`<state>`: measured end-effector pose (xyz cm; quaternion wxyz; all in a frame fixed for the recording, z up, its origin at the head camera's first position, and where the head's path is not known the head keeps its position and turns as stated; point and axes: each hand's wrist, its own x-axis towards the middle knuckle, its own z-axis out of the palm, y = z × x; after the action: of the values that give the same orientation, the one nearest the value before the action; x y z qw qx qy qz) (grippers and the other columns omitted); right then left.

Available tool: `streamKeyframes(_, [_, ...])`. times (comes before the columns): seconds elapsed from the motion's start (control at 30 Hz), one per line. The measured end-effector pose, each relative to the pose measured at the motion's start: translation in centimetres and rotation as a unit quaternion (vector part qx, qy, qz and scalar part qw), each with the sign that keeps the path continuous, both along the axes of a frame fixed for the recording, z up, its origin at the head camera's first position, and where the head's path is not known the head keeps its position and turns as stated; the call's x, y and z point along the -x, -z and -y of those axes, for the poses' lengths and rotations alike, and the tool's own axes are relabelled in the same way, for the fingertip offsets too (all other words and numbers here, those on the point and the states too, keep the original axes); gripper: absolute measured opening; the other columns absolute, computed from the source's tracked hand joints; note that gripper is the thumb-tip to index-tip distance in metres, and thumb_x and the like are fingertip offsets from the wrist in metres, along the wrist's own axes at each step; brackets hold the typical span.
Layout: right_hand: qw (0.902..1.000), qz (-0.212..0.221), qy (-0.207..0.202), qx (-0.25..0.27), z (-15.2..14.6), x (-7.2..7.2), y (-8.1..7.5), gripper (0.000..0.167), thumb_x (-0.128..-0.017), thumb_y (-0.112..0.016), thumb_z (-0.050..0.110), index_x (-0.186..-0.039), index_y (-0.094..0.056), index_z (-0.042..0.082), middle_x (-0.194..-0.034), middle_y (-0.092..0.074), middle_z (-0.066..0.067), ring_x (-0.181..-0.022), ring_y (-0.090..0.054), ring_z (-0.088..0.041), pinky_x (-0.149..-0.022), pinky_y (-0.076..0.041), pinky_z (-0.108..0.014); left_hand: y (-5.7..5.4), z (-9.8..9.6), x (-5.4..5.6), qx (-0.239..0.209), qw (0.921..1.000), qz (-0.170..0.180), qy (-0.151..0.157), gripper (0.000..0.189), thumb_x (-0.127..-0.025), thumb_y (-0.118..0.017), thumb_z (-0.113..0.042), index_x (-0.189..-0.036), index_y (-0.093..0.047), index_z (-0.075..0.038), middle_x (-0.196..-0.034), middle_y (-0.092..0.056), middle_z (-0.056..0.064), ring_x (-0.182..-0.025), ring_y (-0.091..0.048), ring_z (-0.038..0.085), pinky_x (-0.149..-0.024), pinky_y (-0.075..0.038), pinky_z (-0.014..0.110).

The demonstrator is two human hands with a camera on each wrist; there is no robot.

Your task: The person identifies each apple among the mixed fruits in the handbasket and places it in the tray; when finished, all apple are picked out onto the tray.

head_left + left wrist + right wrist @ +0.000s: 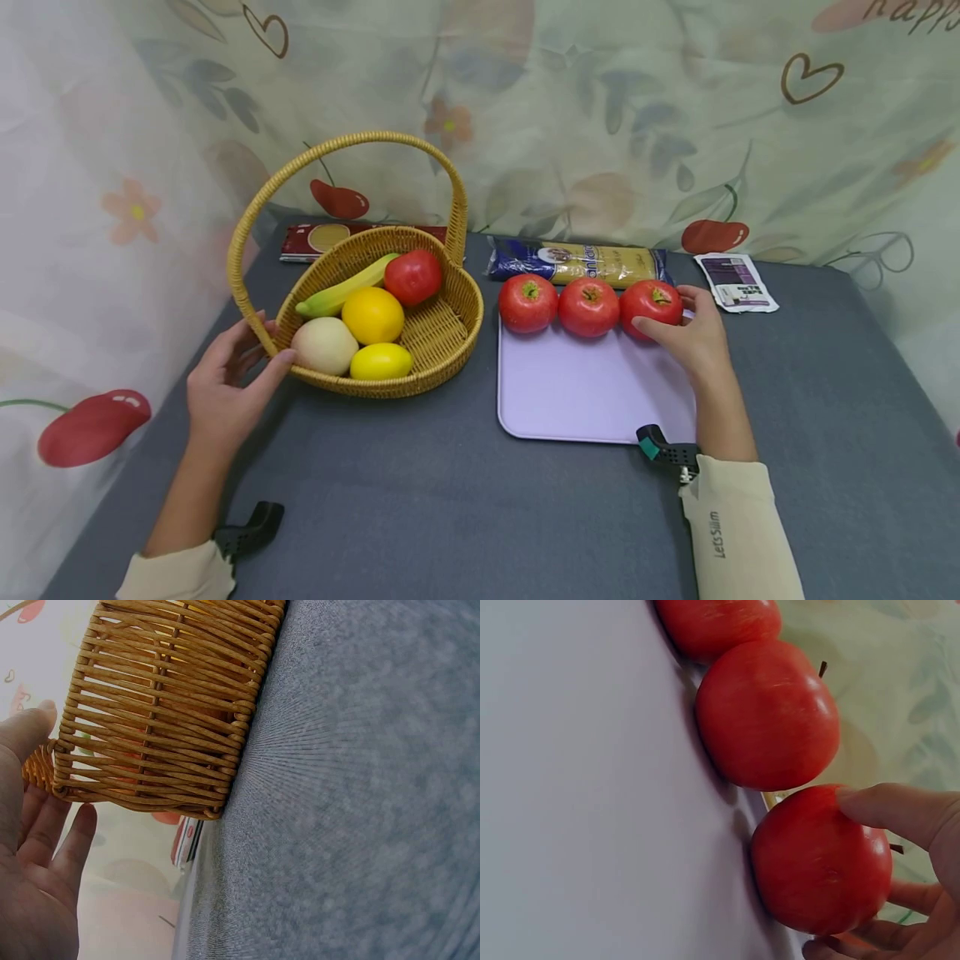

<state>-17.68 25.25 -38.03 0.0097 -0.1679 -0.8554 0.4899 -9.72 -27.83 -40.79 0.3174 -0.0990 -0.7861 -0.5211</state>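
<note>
My left hand grips the left side of a wicker basket where its tall handle meets the rim, thumb and fingers on either side. Inside the basket lie a banana, a red apple, an orange, a pale peach and a lemon. With thumb and fingers my right hand holds the rightmost apple at the back of a lilac tray. Beside it in a row sit a middle apple and a left apple.
Behind the tray lies a blue and yellow pasta packet. A white and purple sachet is at the back right, and a dark red packet lies behind the basket. Patterned cloth hangs along the grey table's back edge.
</note>
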Motion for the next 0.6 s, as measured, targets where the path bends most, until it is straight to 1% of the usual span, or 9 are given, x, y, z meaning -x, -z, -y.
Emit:
streamKeyframes(0.13, [0.9999,-0.012,-0.002,-0.004,0.1,-0.1,-0.3,0.086,-0.090,-0.076,0.026,-0.157,-0.025,0.009,-0.159,-0.030,-0.018,-0.145,-0.027,-0.037,-0.110,-0.040,-0.056,0.0,0.0,0.0,-0.001,1.0000,0.000,0.001,0.062,-0.076,-0.077,0.018,-0.133,-0.064,-0.003,-0.118,-0.066,0.024,-0.108,-0.066,0.022,-0.092,-0.052,0.021])
streamKeyframes(0.3, [0.9987,-0.040,0.012,-0.029,0.6,-0.4,-1.1,0.078,-0.092,-0.073,0.028,-0.155,-0.031,0.011,-0.158,-0.034,-0.015,-0.145,-0.029,-0.034,-0.112,-0.037,-0.054,0.0,-0.1,-0.1,-0.005,1.0000,0.000,0.002,0.062,-0.076,-0.076,0.018,-0.133,-0.064,-0.003,-0.118,-0.066,0.024,-0.108,-0.066,0.020,-0.093,-0.052,0.021])
streamKeyframes(0.4, [0.9966,-0.067,0.019,-0.043,1.3,-0.8,-2.0,0.070,-0.093,-0.069,0.029,-0.153,-0.037,0.011,-0.156,-0.039,-0.012,-0.144,-0.034,-0.032,-0.114,-0.036,-0.051,0.0,-0.1,-0.1,-0.004,1.0000,0.000,0.001,0.062,-0.076,-0.076,0.019,-0.133,-0.064,-0.003,-0.118,-0.066,0.024,-0.108,-0.066,0.019,-0.092,-0.052,0.020])
streamKeyframes(0.47, [0.9944,-0.093,0.020,-0.045,1.9,-1.1,-2.6,0.063,-0.094,-0.067,0.027,-0.150,-0.042,0.011,-0.153,-0.044,-0.011,-0.141,-0.038,-0.030,-0.113,-0.037,-0.049,0.0,-0.1,0.0,-0.005,1.0000,0.000,0.001,0.062,-0.076,-0.077,0.018,-0.133,-0.064,-0.003,-0.118,-0.066,0.024,-0.108,-0.066,0.019,-0.092,-0.052,0.020])
streamKeyframes(0.6, [0.9885,-0.143,0.000,-0.050,3.7,-1.5,-3.6,0.053,-0.095,-0.065,0.023,-0.144,-0.050,0.008,-0.145,-0.052,-0.012,-0.134,-0.047,-0.030,-0.110,-0.042,-0.047,0.1,-0.2,0.0,-0.010,0.9999,0.000,0.000,0.061,-0.076,-0.078,0.018,-0.132,-0.063,0.000,-0.118,-0.066,0.024,-0.108,-0.067,0.018,-0.092,-0.052,0.019])
